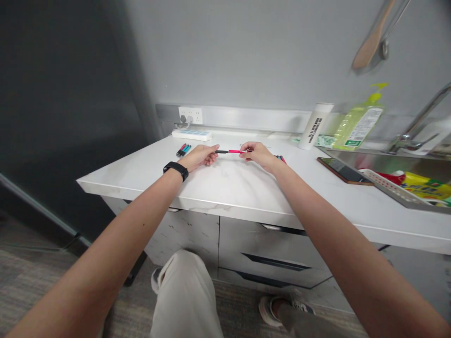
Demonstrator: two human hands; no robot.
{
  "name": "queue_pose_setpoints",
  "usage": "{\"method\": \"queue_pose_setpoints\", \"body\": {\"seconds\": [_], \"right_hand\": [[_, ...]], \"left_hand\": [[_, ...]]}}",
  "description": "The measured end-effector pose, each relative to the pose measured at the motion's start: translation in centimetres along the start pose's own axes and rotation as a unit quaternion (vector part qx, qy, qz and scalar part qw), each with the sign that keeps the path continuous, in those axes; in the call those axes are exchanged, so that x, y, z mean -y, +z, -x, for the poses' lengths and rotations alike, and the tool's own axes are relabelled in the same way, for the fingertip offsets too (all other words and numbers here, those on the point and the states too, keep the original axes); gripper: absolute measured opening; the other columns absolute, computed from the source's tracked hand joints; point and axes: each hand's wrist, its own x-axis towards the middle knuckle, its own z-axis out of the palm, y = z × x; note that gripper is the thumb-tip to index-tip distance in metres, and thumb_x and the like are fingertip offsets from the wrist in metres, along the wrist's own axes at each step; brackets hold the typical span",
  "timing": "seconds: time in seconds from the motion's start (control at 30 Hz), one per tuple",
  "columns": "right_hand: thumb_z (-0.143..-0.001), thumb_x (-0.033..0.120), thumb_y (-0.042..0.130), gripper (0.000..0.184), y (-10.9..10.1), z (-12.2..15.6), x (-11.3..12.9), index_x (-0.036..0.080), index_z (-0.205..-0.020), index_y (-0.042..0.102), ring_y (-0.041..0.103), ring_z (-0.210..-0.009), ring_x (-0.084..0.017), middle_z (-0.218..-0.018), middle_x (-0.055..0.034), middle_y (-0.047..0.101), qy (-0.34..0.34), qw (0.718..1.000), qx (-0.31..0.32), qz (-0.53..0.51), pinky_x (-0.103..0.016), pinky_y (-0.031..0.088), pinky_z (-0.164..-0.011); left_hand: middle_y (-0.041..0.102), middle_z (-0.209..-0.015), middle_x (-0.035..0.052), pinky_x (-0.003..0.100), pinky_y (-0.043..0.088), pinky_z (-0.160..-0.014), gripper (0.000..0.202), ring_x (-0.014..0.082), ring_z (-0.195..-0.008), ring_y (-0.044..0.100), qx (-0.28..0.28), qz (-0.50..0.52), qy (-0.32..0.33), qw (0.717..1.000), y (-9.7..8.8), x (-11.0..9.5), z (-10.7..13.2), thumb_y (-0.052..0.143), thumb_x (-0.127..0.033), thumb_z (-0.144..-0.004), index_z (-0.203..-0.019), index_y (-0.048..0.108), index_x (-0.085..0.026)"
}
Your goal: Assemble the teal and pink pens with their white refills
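A slim pink-and-black plastic pen (232,151) is held level just over a white marble-look countertop (225,188), spanning the gap between both hands, with its black end toward the left hand (201,156) and its pink barrel running into the right hand (257,156). The pen looks very light and fairly stiff, its smooth plastic probably a bit slippery, and it is thin enough that a fingertip pinch seems the sensible hold; the pink barrel likely offers the better place to take hold, the narrow black end less so. The left fingers (214,152) are curled in and closed at the black end, apparently pinching it, though the exact contact is too small to tell for sure. The right fingers (244,152) are closed in a pinch around the pink end, with a small pale tip showing just past them. Neither hand looks released. A black wristband (175,170) sits on the left wrist. Near the left hand lies a small bunch of red, teal and black pens (183,150), and just past the right hand are more pink and blue pens (281,159). Further back are a white power strip (192,135), a white cylindrical bottle (315,126) and a lime-green soap bottle (359,122), with a phone in a brown case (343,170) beside a stainless steel sink (394,162).
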Motion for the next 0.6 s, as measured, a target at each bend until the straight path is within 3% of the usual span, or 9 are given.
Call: {"method": "queue_pose_setpoints", "body": {"seconds": [0.27,0.43,0.6], "right_hand": [[-0.063,0.010,0.069,0.012,-0.19,-0.08,-0.06,0.016,-0.070,0.062,0.052,-0.064,-0.008,-0.073,0.0007,0.059,0.002,1.000,-0.009,-0.008,-0.021,0.049,-0.060],[-0.062,0.010,0.069,0.012,-0.26,-0.13,-0.25,0.015,-0.071,0.062,0.053,-0.065,-0.009,-0.072,0.0003,0.059,0.003,1.000,-0.006,-0.008,-0.020,0.049,-0.058],[-0.061,0.010,0.071,0.014,-0.27,0.16,0.13,0.016,-0.070,0.062,0.054,-0.065,-0.009,-0.071,0.0003,0.060,0.010,1.000,-0.003,-0.011,-0.022,0.049,-0.059]], "left_hand": [[0.066,-0.070,0.0039,0.024,0.043,-0.065,0.022,0.0097,-0.064,0.059,0.010,0.028,0.089,0.996,0.10,-0.39,0.39,0.077,-0.026,-0.066,-0.077,0.063,-0.013],[0.069,-0.078,0.0064,0.028,0.047,-0.081,0.019,0.0136,-0.079,0.065,0.002,0.056,0.080,0.995,0.33,-0.65,0.88,0.075,-0.010,-0.064,-0.080,0.063,-0.011],[0.070,-0.083,0.0077,0.030,0.048,-0.087,0.019,0.0152,-0.085,0.068,-0.003,0.084,0.081,0.993,0.17,-0.44,0.95,0.071,-0.006,-0.068,-0.085,0.063,-0.010]]}}
